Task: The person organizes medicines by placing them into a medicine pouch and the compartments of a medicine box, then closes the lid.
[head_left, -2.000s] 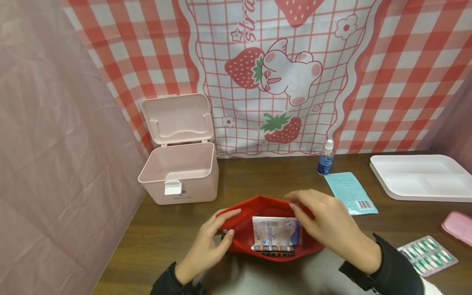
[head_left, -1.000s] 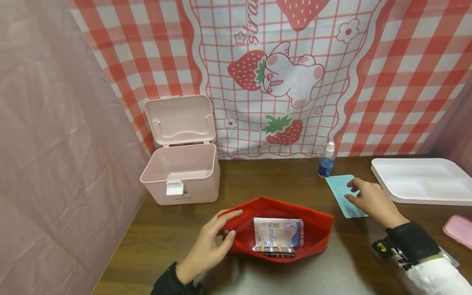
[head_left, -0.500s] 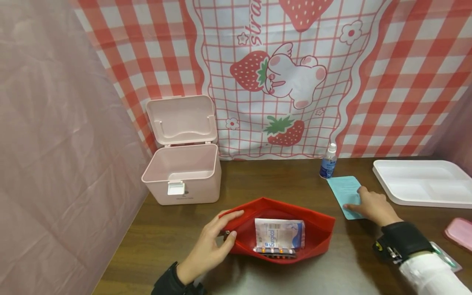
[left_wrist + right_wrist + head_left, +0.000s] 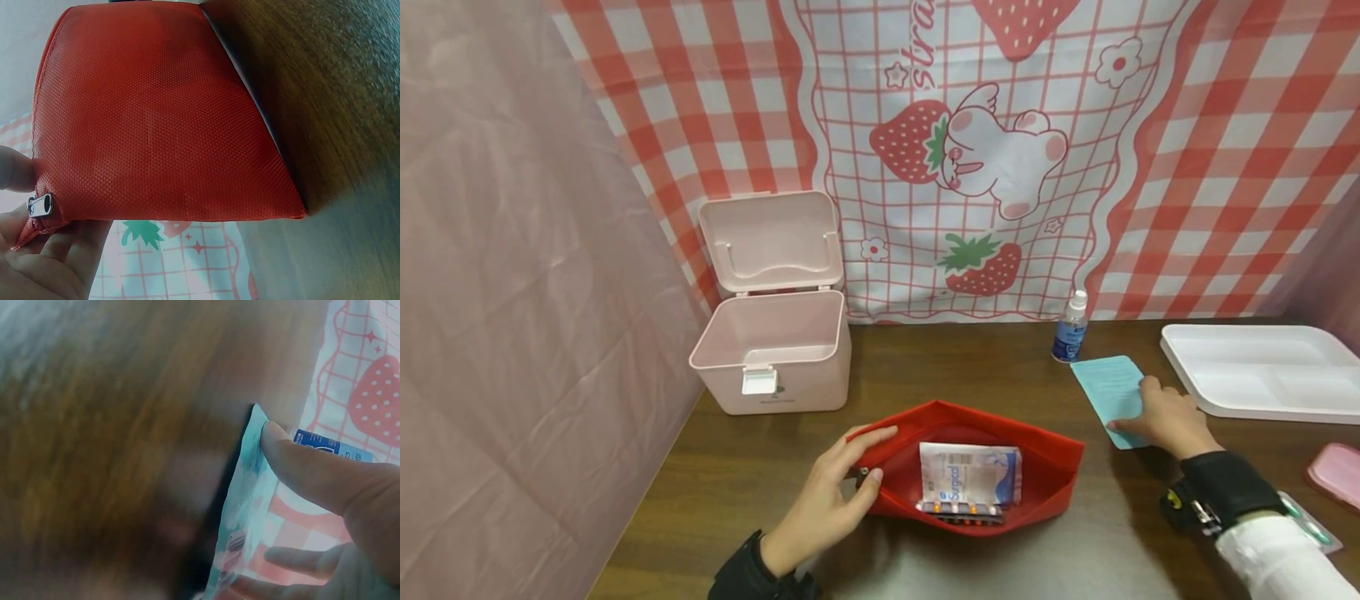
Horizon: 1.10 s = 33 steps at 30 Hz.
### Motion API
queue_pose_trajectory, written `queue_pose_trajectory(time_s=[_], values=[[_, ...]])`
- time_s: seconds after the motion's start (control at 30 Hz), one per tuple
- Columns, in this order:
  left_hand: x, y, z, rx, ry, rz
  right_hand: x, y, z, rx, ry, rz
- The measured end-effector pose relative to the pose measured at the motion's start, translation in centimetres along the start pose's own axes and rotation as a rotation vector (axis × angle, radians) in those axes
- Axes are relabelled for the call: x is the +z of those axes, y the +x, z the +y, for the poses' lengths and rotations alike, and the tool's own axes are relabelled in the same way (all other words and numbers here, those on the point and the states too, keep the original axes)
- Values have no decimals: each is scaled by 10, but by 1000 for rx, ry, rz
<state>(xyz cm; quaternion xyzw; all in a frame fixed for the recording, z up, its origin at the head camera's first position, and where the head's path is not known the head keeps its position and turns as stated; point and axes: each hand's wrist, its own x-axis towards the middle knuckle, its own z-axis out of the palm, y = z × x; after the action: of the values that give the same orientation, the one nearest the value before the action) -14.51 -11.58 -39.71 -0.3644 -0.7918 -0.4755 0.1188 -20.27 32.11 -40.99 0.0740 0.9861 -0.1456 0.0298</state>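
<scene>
In the head view, my left hand [image 4: 826, 500] holds the left end of an open red zip pouch [image 4: 1045, 475], thumb and fingers at its mouth. The left wrist view shows the metal zipper pull [image 4: 40, 205] beside the fingers. Inside the pouch lie a white and blue packet marked "Surgical" [image 4: 962, 472] and a blister strip of pills [image 4: 958, 510]. Over to the right, my right hand [image 4: 1176, 421] grips a flat teal packet [image 4: 1108, 385] on the table. Its thumb is at one edge and its fingers at the other, as the right wrist view [image 4: 247, 487] packet shows.
A pink lidded box [image 4: 790, 396] stands open at the back left. A small spray bottle [image 4: 1069, 333] is just behind the teal packet. To the right are a white divided tray [image 4: 1247, 408], a pink case [image 4: 1337, 471] and a partly hidden blister pack [image 4: 1311, 525].
My right hand has let go of the pouch's right side, moved right to the teal packet and closed its thumb and fingers on it. The left hand stays on the pouch.
</scene>
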Motion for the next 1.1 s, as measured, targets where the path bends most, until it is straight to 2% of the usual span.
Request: queue_pose_trajectory(time_s=[0.2, 0.33, 0.43, 0.57, 0.67, 1.1], values=[[0, 0, 1, 43, 10, 5, 0, -2, -2, 105, 72, 27], [-1, 0, 0, 25, 8, 0, 1, -5, -2, 147, 143, 75], [-1, 0, -1, 12, 6, -6, 0, -7, -1, 114, 183, 134], [0, 0, -2, 20, 7, -10, -3, -10, 1, 10, 211, 227], [0, 0, -2, 14, 7, -9, -6, -13, 1, -38, 224, 258], [-1, 1, -1, 16, 4, -13, -18, -23, -5, -50, 246, 228]])
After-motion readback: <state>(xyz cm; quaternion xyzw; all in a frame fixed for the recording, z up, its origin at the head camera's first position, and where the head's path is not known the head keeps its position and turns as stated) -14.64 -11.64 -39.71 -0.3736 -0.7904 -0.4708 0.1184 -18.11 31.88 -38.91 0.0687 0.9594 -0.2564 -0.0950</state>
